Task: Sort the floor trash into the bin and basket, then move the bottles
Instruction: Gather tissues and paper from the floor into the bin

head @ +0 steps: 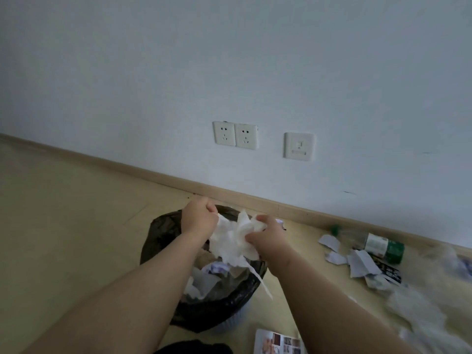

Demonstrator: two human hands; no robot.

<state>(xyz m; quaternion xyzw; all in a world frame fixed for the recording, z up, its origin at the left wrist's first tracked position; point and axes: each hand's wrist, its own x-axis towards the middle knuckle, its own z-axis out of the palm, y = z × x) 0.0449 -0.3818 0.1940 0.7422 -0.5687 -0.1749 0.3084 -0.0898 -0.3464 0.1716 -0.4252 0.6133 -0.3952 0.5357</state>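
Observation:
A wad of white tissue paper (236,241) hangs over the bin (163,241), a round bin lined with a black bag and holding paper scraps. My left hand (199,218) grips the wad's left edge and my right hand (268,238) grips its right side. A strip of the tissue trails down over the bin's right rim. A clear plastic bottle with a green cap and green label (375,244) lies on its side on the floor to the right, near the skirting board.
Torn white paper pieces (357,261) and a dark printed sheet lie on the wooden floor by the bottle. Crumpled clear plastic (429,310) spreads at the far right. A printed leaflet (278,342) lies at the bottom. The wall with sockets (235,135) runs close behind the bin.

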